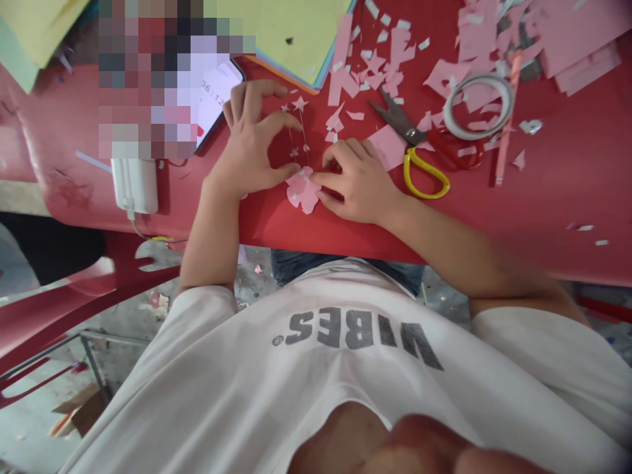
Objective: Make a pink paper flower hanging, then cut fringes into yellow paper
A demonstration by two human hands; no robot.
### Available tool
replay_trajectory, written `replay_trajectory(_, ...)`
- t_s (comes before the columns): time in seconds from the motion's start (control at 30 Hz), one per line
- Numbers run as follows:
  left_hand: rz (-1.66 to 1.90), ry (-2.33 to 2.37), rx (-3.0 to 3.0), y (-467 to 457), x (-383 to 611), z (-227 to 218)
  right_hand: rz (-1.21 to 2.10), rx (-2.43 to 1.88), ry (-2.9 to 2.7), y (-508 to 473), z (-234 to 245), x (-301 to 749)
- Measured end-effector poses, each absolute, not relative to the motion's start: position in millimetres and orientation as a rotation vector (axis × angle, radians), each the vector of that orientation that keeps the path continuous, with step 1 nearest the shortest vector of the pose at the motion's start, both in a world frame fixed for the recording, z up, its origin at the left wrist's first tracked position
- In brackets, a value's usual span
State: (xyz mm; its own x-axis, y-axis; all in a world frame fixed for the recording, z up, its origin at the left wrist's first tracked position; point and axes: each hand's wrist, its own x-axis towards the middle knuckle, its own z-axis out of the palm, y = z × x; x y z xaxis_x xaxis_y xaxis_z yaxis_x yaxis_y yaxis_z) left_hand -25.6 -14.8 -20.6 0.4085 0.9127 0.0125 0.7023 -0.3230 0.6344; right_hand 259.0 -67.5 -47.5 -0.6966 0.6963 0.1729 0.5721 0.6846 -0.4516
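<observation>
Red counter (543, 217), littered with pink scraps (372, 62). I find the pink paper flower (306, 189) near the front edge, between both hands. Left hand (244, 148): fingers spread, thumb at the flower's top. Right hand (363, 184): fingers curled, tips at its right side; whether they pinch it, I cannot tell. Risk, in my judgement: the thin threads (303, 128) bearing stars (299, 104) could tangle if the left fingers snag them. Legible: "VIBES" and a circled mark on the shirt (320, 388); apparently "06:12" on the phone (212, 72).
</observation>
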Motion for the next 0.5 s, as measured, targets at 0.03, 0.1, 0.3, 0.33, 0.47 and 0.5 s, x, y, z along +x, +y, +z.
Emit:
replay_trajectory(0.03,0.482,1.355,2.167,-15.0,-26.4,-22.1,0.527,-0.999,-2.566,-67.3,-48.0,258.8)
replay_trajectory(0.1,0.439,1.339,2.256,-15.3,-27.6,-25.3,0.554,-1.002,-2.554,-67.1,-48.9,258.1)
replay_trajectory(0.3,0.473,1.351,2.171,-17.7,-23.4,-23.0,0.618,-1.027,-2.493,-69.3,-49.8,254.4)
replay_trajectory(0.33,0.47,1.358,2.168,-18.3,-22.5,-21.9,0.623,-1.022,-2.486,-69.7,-50.5,254.0)
replay_trajectory(0.47,0.432,1.366,2.269,-19.8,-22.9,-22.7,0.626,-0.976,-2.461,-69.9,-55.1,252.4)
replay_trajectory(0.5,0.435,1.368,2.302,-19.9,-24.0,-24.0,0.611,-0.958,-2.461,-69.8,-56.1,251.9)
